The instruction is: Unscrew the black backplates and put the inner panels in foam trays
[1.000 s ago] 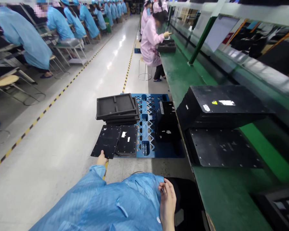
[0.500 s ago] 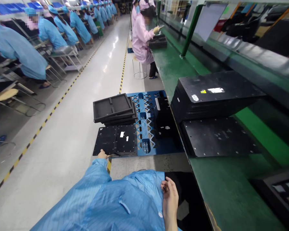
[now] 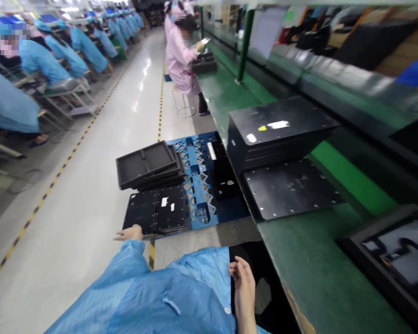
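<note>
Fingers stretched out to the left, my left hand (image 3: pixel 129 233) is at the near left corner of a flat black panel (image 3: pixel 142 209). Whether it still touches that panel I cannot tell. The panel lies beside a low stack of black panels (image 3: pixel 173 208) with white labels. My right hand (image 3: pixel 243 283) hangs in front of my blue smock, palm turned inward, with loosely bent fingers apart and nothing in them.
Black trays (image 3: pixel 146 163) are piled at an angle on a blue pallet (image 3: pixel 202 214). On the green bench (image 3: pixel 289 250) stand a tall stack of black panels (image 3: pixel 282 123), a lower panel (image 3: pixel 292 185) and a dark tray (image 3: pixel 397 264). A co-worker in pink (image 3: pixel 181 55) sits farther along.
My left hand has come off its hold at the panel's near edge, and its fingers have opened out to the left. The view has swung right; my right hand looks much the same.
</note>
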`<state>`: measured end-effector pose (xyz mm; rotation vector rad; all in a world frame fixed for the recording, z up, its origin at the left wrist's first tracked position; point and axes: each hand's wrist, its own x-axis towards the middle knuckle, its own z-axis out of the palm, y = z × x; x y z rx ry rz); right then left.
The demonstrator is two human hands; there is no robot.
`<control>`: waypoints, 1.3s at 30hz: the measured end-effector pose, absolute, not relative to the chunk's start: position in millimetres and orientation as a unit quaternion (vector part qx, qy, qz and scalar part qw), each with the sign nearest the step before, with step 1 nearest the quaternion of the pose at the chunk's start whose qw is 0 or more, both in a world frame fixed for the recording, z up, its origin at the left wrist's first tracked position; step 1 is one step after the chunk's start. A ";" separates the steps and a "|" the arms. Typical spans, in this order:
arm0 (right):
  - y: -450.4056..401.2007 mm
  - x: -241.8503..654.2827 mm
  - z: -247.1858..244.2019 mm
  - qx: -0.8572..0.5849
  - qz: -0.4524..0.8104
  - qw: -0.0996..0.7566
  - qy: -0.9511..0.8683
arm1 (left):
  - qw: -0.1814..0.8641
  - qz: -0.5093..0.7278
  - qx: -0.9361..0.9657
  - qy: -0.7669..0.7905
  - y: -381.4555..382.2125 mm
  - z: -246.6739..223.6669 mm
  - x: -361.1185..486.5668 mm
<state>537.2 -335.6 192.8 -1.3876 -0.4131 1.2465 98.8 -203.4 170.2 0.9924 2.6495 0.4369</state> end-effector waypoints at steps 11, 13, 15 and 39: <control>-336.2 529.8 212.4 -0.594 0.494 0.603 -0.198 | 0.070 0.371 0.874 0.306 -86.3 301.9 408.6; -343.9 527.8 215.3 -0.594 0.486 0.609 -0.200 | 0.056 0.302 0.919 0.247 -85.5 325.6 449.6; -353.1 525.9 215.5 -0.595 0.472 0.623 -0.185 | 0.045 0.270 0.930 0.245 -87.8 332.0 470.7; -431.0 498.5 231.6 -0.467 0.393 0.790 0.064 | -0.008 0.271 0.961 -0.048 -228.7 249.1 338.1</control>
